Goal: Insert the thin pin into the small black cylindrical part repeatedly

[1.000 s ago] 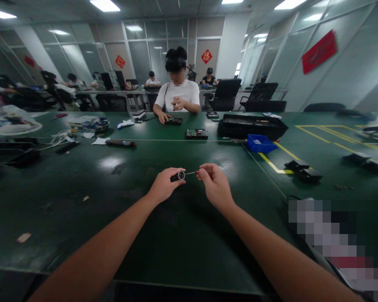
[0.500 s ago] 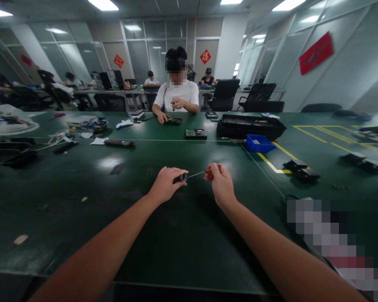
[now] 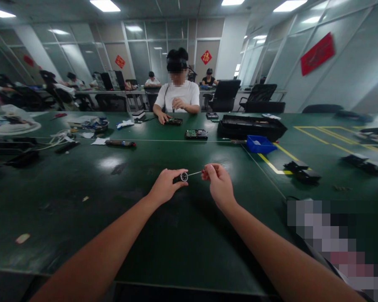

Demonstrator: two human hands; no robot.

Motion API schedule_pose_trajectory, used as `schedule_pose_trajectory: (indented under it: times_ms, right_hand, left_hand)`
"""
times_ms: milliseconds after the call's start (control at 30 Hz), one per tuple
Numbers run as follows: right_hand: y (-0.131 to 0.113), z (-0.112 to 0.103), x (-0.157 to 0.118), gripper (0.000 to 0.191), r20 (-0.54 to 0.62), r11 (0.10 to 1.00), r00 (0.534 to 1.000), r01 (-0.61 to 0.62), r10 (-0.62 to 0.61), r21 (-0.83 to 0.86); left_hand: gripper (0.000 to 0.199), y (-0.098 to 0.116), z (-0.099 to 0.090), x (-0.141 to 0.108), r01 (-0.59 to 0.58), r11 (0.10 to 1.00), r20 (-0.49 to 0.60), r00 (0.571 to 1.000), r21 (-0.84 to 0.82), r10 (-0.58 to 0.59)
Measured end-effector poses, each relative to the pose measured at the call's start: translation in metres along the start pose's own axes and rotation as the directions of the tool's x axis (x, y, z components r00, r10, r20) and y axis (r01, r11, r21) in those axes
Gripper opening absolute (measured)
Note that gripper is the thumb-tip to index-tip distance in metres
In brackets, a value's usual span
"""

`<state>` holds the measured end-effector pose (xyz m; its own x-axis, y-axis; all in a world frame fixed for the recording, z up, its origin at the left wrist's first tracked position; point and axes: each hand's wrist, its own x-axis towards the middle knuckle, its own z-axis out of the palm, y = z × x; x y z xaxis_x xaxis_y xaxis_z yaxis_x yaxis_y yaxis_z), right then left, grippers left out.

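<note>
Left hand (image 3: 166, 184): closed on the cylinder, thumb and fingers pinching it from below and above; I have it over the middle of the desk.
Cylinder (image 3: 182, 177): dark, short, pale ring on its right end; in my left hand's fingertips, much of the body hidden.
Rod (image 3: 194, 173): thin, metallic, reddish at the right end; runs from my right fingertips to the ring. Can't tell if the tip goes inside.
Right hand (image 3: 219, 184): fingers gripping the rod's right end, just beside the left hand, not touching it.
Desk (image 3: 164, 251): dark green, shiny, pale line across its middle.
Far centre: green board (image 3: 195, 134), beyond both my hands.
Co-worker (image 3: 185, 94): seated at the far edge, white shirt; one hand on a second board (image 3: 174, 121), the other raised over it.
Far right: black tray (image 3: 250, 131), blue bin (image 3: 261, 149) just in front.
Right: black parts (image 3: 302, 171) by yellow tape (image 3: 275, 167).
Far left: dark tool (image 3: 120, 143), red right end, beside paper (image 3: 98, 141); white cable (image 3: 55, 140) further left.
Near left: small pale scrap (image 3: 22, 238) flat on the desk.
Near right corner: pixelated, can't read it.
</note>
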<state>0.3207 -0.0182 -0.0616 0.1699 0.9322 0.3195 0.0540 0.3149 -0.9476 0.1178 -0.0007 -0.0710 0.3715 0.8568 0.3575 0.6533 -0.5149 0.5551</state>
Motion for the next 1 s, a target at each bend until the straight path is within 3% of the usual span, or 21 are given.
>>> schedule_pose_trajectory:
  times_ms: [133,267,500,700,867,1000]
  right_hand:
    - [-0.010,-0.003,-0.004,0.032,0.023,0.966,0.997,0.076,-0.073,-0.246]
    - [-0.017,-0.005,-0.007,0.039,0.028,0.888,0.991,0.128,-0.129,-0.441]
    - [-0.020,-0.005,-0.009,0.012,0.234,0.859,0.943,0.314,-0.235,-0.405]
    - [-0.019,-0.004,-0.009,0.029,0.205,0.858,0.966,0.235,-0.156,-0.457]
    - [-0.016,-0.004,-0.009,0.024,0.219,0.881,0.958,0.259,-0.184,-0.395]
    - [-0.012,-0.004,-0.010,0.030,0.205,0.912,0.970,0.196,-0.127,-0.360]
  left_hand:
    - [0.046,-0.001,0.001,0.000,0.048,0.999,-0.023,0.999,0.010,-0.048]
    - [0.040,-0.003,0.001,-0.001,0.005,1.000,-0.032,0.999,-0.005,-0.005]
    - [0.040,-0.007,0.000,0.000,-0.007,1.000,-0.031,0.999,-0.017,0.006]
    - [0.040,-0.012,0.003,0.000,-0.016,1.000,-0.038,0.999,-0.026,0.015]
    - [0.040,-0.014,0.004,0.001,-0.009,1.000,-0.037,0.999,-0.026,0.008]
    - [0.040,-0.011,0.002,0.001,-0.007,1.000,-0.034,0.999,-0.024,0.006]
